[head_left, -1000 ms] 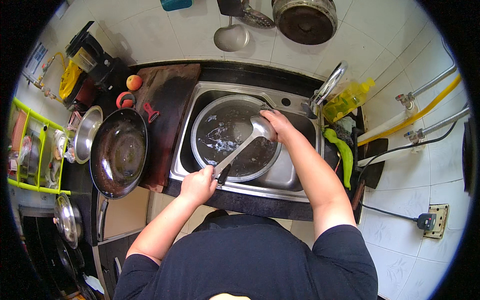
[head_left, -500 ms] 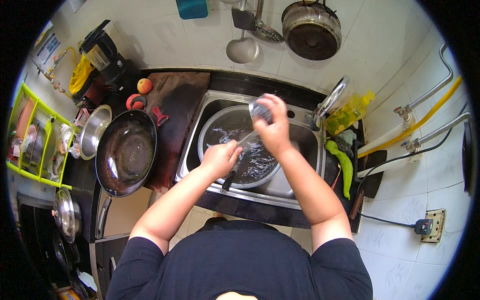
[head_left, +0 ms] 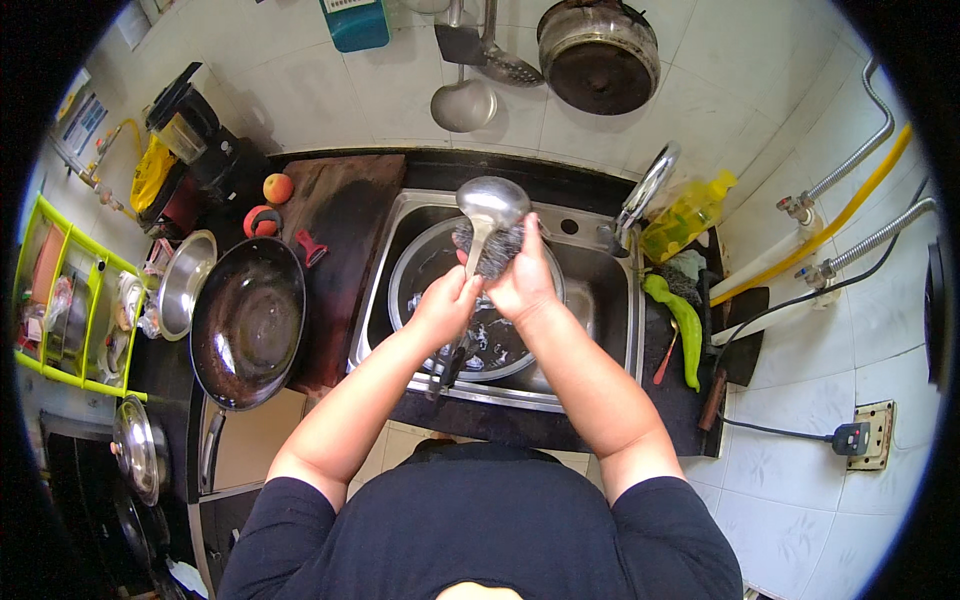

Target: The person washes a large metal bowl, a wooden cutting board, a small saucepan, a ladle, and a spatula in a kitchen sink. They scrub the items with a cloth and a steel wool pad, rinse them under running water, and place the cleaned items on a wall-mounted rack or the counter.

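A teal box (head_left: 357, 22) with a pale label hangs on the wall at twelve o'clock. At two o'clock, beside the tap, stands a yellow plastic bottle (head_left: 686, 212). A yellow bag (head_left: 150, 172) sits at ten o'clock.

Over the steel sink (head_left: 600, 330), the left hand (head_left: 443, 305) grips the handle of a steel ladle (head_left: 490, 205) whose bowl points up toward the wall. The right hand (head_left: 522, 280) presses a dark wire scourer (head_left: 492, 250) against its neck. A round basin (head_left: 520, 355) sits beneath. A black wok (head_left: 247, 322) rests left of the sink.
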Demonstrator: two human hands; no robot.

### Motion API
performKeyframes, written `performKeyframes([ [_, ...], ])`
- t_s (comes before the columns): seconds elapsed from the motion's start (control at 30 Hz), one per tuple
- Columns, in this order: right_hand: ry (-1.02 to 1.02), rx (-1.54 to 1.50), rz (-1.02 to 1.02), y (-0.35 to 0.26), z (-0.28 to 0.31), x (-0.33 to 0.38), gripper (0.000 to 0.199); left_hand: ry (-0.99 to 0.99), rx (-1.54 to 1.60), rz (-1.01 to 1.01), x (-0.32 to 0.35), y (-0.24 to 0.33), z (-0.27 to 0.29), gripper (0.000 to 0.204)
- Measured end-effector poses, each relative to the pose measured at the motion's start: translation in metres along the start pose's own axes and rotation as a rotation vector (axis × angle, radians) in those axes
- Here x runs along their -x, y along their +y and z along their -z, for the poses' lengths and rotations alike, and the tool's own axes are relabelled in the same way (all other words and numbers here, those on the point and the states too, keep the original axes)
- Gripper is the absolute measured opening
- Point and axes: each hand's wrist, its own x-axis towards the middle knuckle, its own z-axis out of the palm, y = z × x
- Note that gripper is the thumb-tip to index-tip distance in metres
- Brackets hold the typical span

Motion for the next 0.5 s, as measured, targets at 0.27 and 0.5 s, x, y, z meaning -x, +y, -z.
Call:
performKeyframes([
  [0.27, -0.035, 0.521, 0.092, -0.012, -0.011, -0.006, 0.011, -0.210, -0.011, 0.003, -0.005, 0.015, 0.014, 0.023],
  [0.5, -0.343, 0.644, -0.098, -0.024, -0.014, -0.005, 0.020, -0.272, 1.224, 0.161, -0.034, 0.036, 0.038, 0.042],
])
